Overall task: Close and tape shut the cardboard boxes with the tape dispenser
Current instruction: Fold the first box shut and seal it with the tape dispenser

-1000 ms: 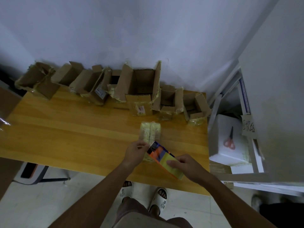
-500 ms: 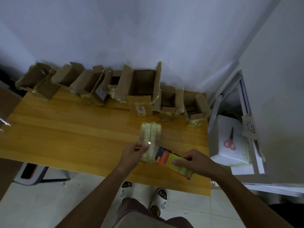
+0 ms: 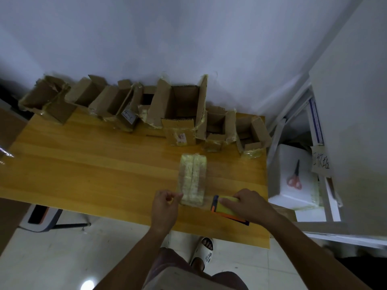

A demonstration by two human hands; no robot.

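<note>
On the wooden table (image 3: 83, 168), the left hand (image 3: 164, 208) pinches clear tape at the taped box (image 3: 192, 180), and the right hand (image 3: 249, 204) grips the tape dispenser (image 3: 223, 207) just beside it.

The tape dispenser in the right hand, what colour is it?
Yellow tape dispenser, orange-and-navy edges; head view.

Both forearms are extended forward from the near edge. The left hand (image 3: 164, 204) is held with thumb and forefinger pinched together. The right hand (image 3: 248, 203) is curled palm-down, its fingers closed in a grip.
</note>
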